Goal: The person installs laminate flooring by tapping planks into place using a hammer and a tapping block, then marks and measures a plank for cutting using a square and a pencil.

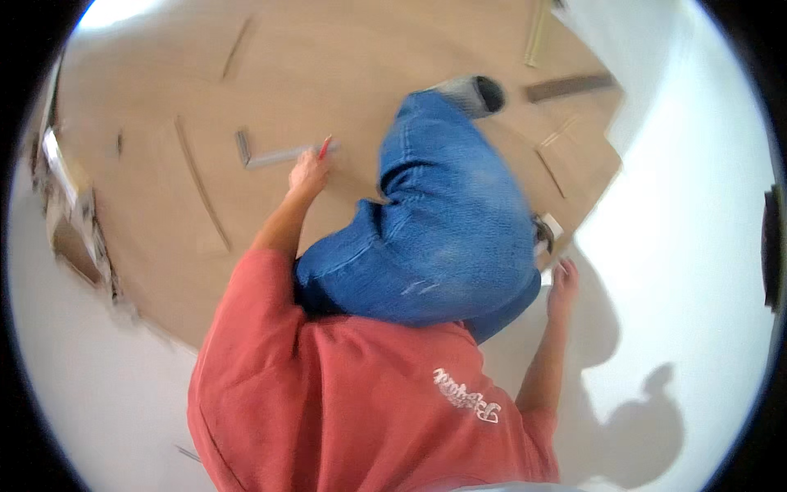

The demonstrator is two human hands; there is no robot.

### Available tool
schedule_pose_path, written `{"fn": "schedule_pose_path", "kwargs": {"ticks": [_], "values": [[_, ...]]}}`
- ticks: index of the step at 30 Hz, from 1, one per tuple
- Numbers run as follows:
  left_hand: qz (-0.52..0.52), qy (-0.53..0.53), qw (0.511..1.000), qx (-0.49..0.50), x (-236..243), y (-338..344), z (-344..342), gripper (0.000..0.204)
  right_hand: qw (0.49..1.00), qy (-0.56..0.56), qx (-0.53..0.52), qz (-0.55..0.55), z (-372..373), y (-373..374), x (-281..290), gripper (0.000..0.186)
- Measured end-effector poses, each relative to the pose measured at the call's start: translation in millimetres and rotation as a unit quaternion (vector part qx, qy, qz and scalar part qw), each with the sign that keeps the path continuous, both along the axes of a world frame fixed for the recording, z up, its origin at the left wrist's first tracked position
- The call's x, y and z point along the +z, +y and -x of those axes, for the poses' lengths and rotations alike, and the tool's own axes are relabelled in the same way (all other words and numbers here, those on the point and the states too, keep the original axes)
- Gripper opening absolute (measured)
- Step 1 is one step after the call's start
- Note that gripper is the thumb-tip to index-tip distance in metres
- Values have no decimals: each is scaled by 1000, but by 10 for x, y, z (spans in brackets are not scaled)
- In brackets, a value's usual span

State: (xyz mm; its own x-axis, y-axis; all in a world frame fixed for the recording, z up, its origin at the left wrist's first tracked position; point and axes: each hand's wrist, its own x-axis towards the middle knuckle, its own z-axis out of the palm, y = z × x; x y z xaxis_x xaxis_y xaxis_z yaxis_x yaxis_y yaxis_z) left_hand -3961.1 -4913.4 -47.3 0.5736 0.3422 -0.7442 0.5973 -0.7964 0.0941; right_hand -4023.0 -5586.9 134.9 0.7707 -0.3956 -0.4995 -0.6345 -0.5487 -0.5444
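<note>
My left hand [308,174] reaches forward, left of my bent knee, with its fingers closed on a thin red pencil-like stick [325,147]. It rests at the right end of a grey L-shaped metal square [277,157] lying on the brown cardboard sheet [270,98]. On the other side of my legs, my right hand [564,287] is low beside the sheet's right edge. Its fingers are drawn together near a small white piece [548,277]; blur hides what they hold, if anything.
Thin strips [202,184] lie scattered over the sheet. A dark flat bar [569,87] and a yellowish strip [537,34] sit at far right. Torn cardboard [78,234] lines the left edge. White floor [672,213] surrounds the sheet. A dark round item [542,234] is beside my leg.
</note>
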Motion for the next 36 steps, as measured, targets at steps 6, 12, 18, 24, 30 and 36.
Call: {"fn": "schedule_pose_path", "kwargs": {"ticks": [6, 12, 18, 24, 30, 36], "values": [[-61, -151, 986, -26, -221, 453, -701, 42, 997, -44, 60, -32, -179, 942, 166, 30], [87, -284, 949, -105, 764, -403, -3136, 42, 984, -130, -85, -84, -207, 1284, 151, 36], [315, -157, 800, -487, 1541, -3317, -3381, 34, 983, -177, -38, -15, -1496, 1722, 211, 50], [416, 27, 684, -599, 1221, -4454, -2941, 38, 994, -46, -50, 86, -1854, 1329, -501, 32], [390, 18, 776, -496, 75, -4688, -3472, 47, 963, -22, -261, 56, -1417, 492, -1373, 27], [371, -7, 774, -513, -13, -5093, -3711, 64, 943, 98, -316, 35, -1569, 392, -1962, 34]]}}
